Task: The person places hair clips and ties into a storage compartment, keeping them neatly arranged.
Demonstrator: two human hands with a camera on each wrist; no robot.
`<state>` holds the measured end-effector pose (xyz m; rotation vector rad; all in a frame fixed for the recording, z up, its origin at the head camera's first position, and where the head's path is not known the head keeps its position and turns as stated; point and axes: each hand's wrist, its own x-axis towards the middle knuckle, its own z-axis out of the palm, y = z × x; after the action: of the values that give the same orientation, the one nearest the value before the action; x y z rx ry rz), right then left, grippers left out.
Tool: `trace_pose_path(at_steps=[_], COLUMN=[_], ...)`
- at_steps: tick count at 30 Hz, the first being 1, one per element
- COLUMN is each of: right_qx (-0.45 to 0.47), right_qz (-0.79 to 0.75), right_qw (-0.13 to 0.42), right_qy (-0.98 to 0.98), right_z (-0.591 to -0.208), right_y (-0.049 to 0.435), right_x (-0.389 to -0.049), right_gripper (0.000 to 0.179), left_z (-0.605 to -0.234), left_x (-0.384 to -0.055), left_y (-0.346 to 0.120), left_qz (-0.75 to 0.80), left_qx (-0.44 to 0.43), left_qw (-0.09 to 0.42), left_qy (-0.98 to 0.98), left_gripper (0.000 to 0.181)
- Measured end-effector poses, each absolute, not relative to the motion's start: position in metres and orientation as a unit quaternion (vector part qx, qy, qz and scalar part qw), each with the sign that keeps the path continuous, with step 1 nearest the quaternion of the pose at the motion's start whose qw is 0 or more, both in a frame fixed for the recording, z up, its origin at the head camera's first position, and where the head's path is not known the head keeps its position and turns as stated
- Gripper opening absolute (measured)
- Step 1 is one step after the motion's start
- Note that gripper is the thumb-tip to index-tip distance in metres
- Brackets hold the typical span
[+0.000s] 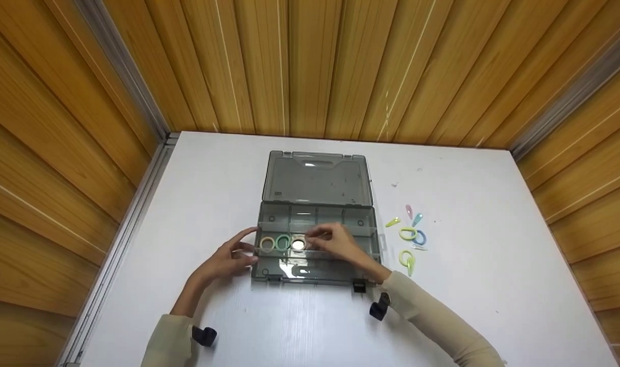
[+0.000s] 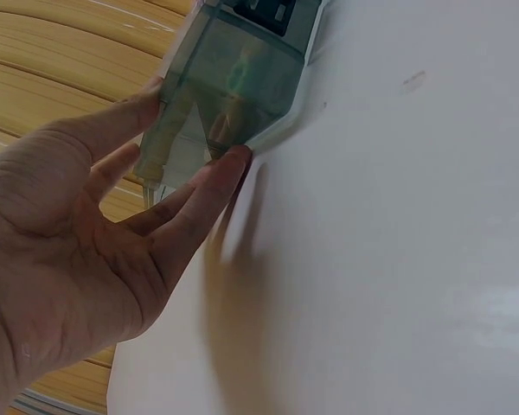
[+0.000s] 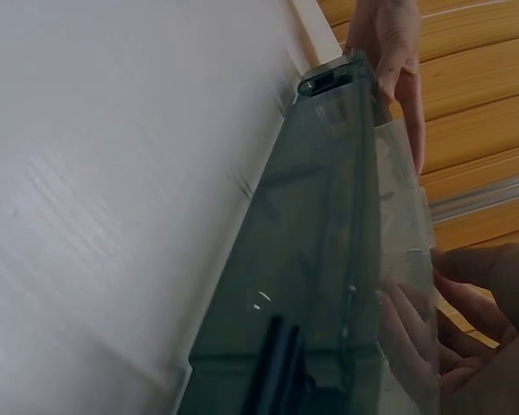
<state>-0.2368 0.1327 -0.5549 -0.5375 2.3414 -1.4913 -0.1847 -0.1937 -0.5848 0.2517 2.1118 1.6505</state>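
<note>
Head view has me leaning both arms over a grey translucent plastic compartment box (image 1: 335,269), which sits on the white desk (image 1: 299,326) with its grey translucent lid (image 1: 317,178) laid back on the far side. My left hand (image 1: 223,261) is at the box's left end, its fingers spread and fairly straight; the left wrist view shows fingertips touching the box's side and lower corner without clenching. My right hand (image 1: 343,244) is over the middle row, its fingers bent down beside a pale peach ring (image 1: 292,244); I cannot tell whether they are pinching that ring or merely next to it. The right wrist view catches those bent fingers only partly, behind a clear plastic wall (image 3: 405,199) of the box. Left of the pale peach ring, in the same row, are a mint-green ring (image 1: 276,242) and, nearest my left hand, a tan ring (image 1: 261,244). Out on the desk, to the right of the box, lie a pink teardrop clip (image 1: 409,210), a light-blue teardrop clip (image 1: 417,219) and a yellow-green teardrop clip (image 1: 393,222). Just nearer me, a yellow-green oval ring (image 1: 401,233) is beside a blue ring (image 1: 425,237).
</note>
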Motion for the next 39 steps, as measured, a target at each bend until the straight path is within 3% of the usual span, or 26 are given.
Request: trace_pose_path(at_steps=[9, 15, 21, 29, 39], right_qx=[-0.188, -0.134, -0.073, -0.015, 0.033], right_qz=[-0.517, -0.513, -0.493, -0.472, -0.412], right_qw=[0.054, 0.024, 0.020, 0.010, 0.034], right_qy=[0.834, 0.848, 0.867, 0.881, 0.910], right_z=[-0.523, -0.510, -0.513, -0.544, -0.564], right_y=[0.191, 0.236, 0.278, 0.329, 0.354], right_x=[-0.245, -0.258, -0.264, -0.267, -0.270], right_gripper=[0.021, 0.024, 0.029, 0.032, 0.034], left_z=[-0.585, -0.583, -0.582, -0.584, -0.584], left_x=[-0.184, -0.186, -0.185, -0.185, -0.184], left_y=[-0.196, -0.195, -0.195, -0.194, -0.195], left_qz=[0.606, 0.606, 0.605, 0.597, 0.599], left_qx=[0.112, 0.114, 0.103, 0.087, 0.088], left_qw=[0.214, 0.216, 0.221, 0.223, 0.225], left_qy=[0.758, 0.757, 0.758, 0.766, 0.763], left_gripper=[0.080, 0.080, 0.080, 0.080, 0.081])
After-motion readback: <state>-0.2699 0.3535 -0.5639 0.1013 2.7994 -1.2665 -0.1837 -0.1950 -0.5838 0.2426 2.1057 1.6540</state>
